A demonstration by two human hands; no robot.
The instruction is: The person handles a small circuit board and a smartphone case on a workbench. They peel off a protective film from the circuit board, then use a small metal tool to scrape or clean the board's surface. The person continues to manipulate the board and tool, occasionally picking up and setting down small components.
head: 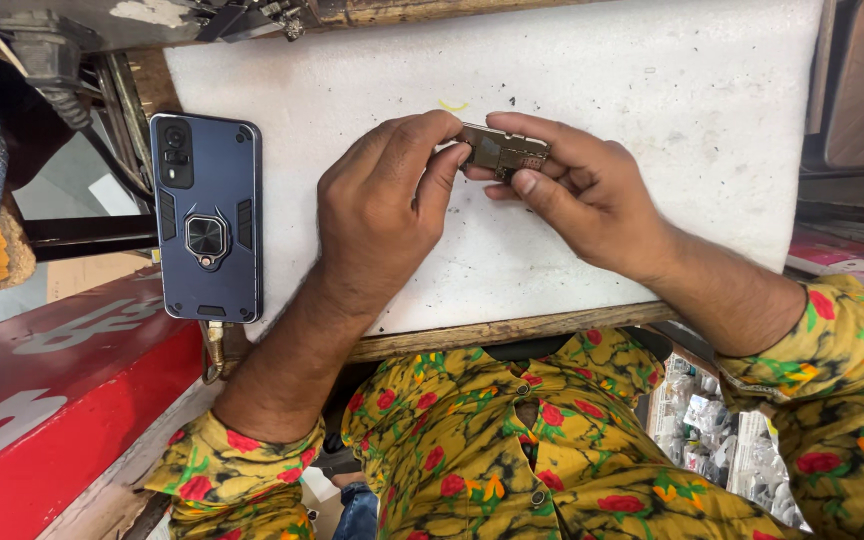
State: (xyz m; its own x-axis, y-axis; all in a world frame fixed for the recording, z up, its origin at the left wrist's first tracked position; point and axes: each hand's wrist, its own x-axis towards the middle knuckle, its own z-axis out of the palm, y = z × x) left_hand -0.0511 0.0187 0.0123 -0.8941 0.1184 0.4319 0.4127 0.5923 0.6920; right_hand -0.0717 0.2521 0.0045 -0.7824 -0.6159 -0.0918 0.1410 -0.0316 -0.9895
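Above the white counter (652, 120), both hands, left (387, 205) and right (577, 185), pinched a small circuit board (502, 152); a blue phone (206, 217) lay alongside.

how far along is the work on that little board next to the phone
Done: nothing finished shows. In hand: left hand and right hand pinch a small circuit board above the white work surface. Left: the blue phone lies face down, cased, untouched.

Even, bright diffuse light, soft shadows under both hands on the white scuffed foam work board (652, 100); sharp centre, mild stretch at frame edges.
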